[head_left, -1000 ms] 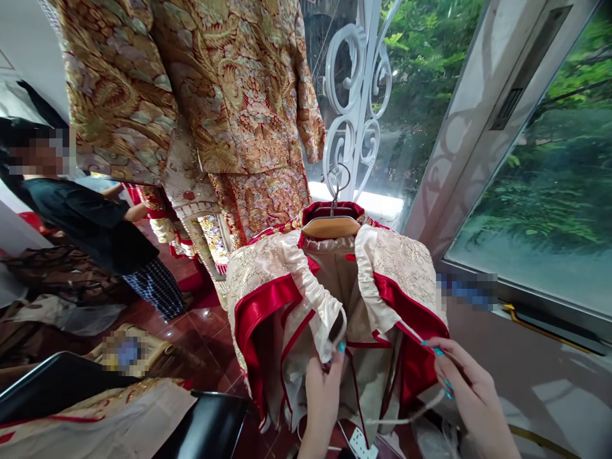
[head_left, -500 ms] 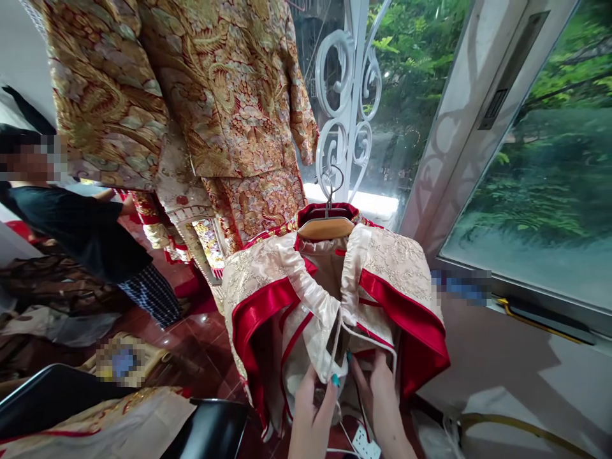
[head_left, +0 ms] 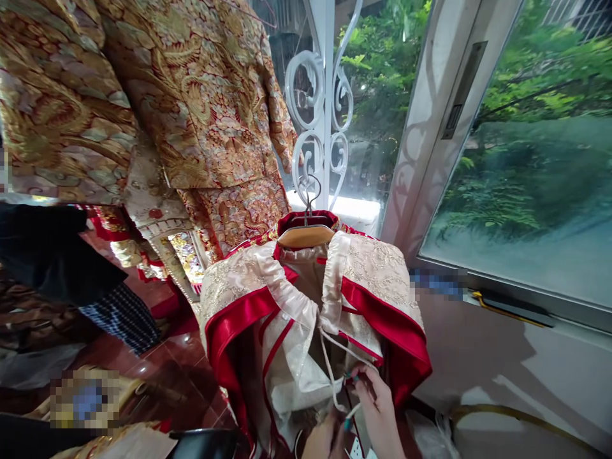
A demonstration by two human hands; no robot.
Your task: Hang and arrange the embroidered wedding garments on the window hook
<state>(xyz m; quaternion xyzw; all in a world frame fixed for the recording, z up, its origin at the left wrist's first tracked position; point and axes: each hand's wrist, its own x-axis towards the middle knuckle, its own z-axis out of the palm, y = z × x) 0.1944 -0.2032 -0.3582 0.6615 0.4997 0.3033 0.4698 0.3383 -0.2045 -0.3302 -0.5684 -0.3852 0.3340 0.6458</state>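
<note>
A cream and red embroidered garment (head_left: 373,280) hangs on a wooden hanger (head_left: 306,236) hooked to a white scrolled metal grille (head_left: 320,127). Thin white ties (head_left: 329,357) run down from the garment's front opening. My right hand (head_left: 377,408) pinches these ties just below the opening, fingers closed. My left hand (head_left: 322,440) sits low beside it at the frame's bottom edge, fingers curled on the cream fabric and tie.
Gold and red brocade robes (head_left: 191,108) hang at upper left. A person in a black top and checked trousers (head_left: 62,268) stands at left. A glass window with a white frame (head_left: 430,127) fills the right. A white power strip (head_left: 356,449) lies on the red tiled floor.
The view has shifted, so the garment sits further left and lower. Both hands came together at the front ties; my right hand moved in from the red hem at the right.
</note>
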